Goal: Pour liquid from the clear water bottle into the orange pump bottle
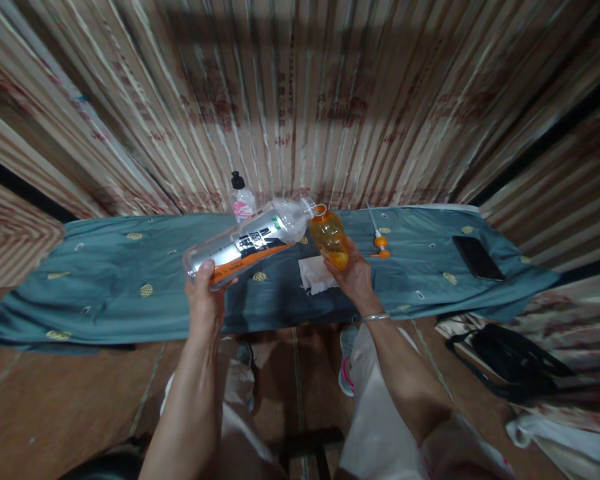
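My left hand (207, 283) is wrapped round the lower end of a large clear plastic bottle (250, 243) with a silver, black and orange label. That bottle lies tilted, its neck pointing right at the mouth of an orange bottle (329, 230). Closed round the lower part of the orange bottle, my right hand (353, 273) holds it tipped toward the left. Some liquid shows at its bottom. Whether the two necks touch, I cannot tell. An orange pump top (381, 245) with a thin tube lies right of the orange bottle. Below the bottles is a white tissue (317, 273).
A teal patterned cloth (155, 260) covers the table. Behind the large bottle stands a small clear bottle with a black cap (241, 200). A black phone (477, 258) lies at the right. Pleated curtains (290, 100) hang behind, and a black bag (513, 357) sits at lower right.
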The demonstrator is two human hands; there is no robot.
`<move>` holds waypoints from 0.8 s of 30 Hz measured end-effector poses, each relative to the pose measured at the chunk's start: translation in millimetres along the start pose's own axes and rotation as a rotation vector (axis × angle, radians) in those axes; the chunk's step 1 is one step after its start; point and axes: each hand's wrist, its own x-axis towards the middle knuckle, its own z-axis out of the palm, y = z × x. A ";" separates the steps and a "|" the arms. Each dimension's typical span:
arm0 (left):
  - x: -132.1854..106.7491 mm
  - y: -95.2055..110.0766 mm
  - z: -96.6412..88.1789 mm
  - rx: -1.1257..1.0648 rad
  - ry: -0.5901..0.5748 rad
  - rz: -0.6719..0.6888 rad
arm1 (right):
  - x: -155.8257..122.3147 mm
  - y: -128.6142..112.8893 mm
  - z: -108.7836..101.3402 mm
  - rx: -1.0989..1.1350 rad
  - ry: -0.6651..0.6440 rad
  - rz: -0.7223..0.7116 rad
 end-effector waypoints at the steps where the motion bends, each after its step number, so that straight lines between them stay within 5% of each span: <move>1: 0.0 -0.3 -0.4 0.002 -0.004 0.000 | 0.0 0.1 0.2 0.001 0.005 -0.004; 24: -1.3 0.7 -0.5 0.000 -0.042 0.022 | 1.0 -1.6 -1.4 -0.012 -0.022 0.013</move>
